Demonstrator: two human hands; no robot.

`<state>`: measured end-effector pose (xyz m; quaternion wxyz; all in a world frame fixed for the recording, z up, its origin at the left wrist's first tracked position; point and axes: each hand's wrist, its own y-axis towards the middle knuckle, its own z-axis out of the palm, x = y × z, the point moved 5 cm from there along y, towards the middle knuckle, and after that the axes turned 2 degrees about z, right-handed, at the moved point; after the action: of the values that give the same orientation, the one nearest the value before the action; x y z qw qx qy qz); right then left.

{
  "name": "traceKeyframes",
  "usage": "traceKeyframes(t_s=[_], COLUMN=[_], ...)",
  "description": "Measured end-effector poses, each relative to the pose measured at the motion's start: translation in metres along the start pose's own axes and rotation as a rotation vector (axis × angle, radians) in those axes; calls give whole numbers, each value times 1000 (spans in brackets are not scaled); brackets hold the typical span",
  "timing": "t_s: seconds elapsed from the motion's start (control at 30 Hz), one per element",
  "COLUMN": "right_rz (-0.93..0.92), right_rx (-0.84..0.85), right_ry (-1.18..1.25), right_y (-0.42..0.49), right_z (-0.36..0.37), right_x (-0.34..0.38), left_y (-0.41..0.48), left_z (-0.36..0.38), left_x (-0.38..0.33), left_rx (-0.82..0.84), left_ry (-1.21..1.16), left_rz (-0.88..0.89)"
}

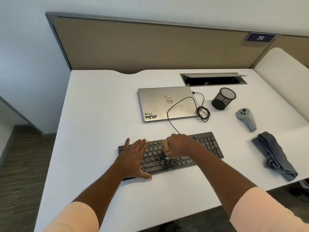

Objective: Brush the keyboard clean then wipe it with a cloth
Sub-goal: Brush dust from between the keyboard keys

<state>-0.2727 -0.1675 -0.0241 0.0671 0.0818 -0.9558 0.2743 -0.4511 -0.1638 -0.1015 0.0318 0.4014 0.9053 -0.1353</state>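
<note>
A black keyboard (207, 144) lies on the white desk (100, 101), angled slightly. My left hand (133, 156) rests flat on the keyboard's left end, fingers straight. My right hand (179, 145) grips a small brush with a tan wooden handle (165, 144); its bristles touch the keys near the keyboard's middle. A crumpled grey cloth (274, 156) lies on the desk to the right of the keyboard, apart from both hands.
Behind the keyboard sits a closed silver laptop (160, 104) with the keyboard's black cable (203, 111) coiled beside it. A black mesh pen cup (223, 98), a grey handheld controller (245, 118) and an open cable hatch (212, 80) are at the back right. A partition stands behind the desk.
</note>
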Motion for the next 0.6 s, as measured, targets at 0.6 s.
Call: traceKeyframes(t_s=[0.6], right_rz=[85], right_rx=[-104], right_ry=[87], right_y=[-26], right_z=[-7], right_x=[-73], left_y=[39], left_z=[-4], left_x=[-52], left_rx=[37], left_ry=[50], left_rz=[-59])
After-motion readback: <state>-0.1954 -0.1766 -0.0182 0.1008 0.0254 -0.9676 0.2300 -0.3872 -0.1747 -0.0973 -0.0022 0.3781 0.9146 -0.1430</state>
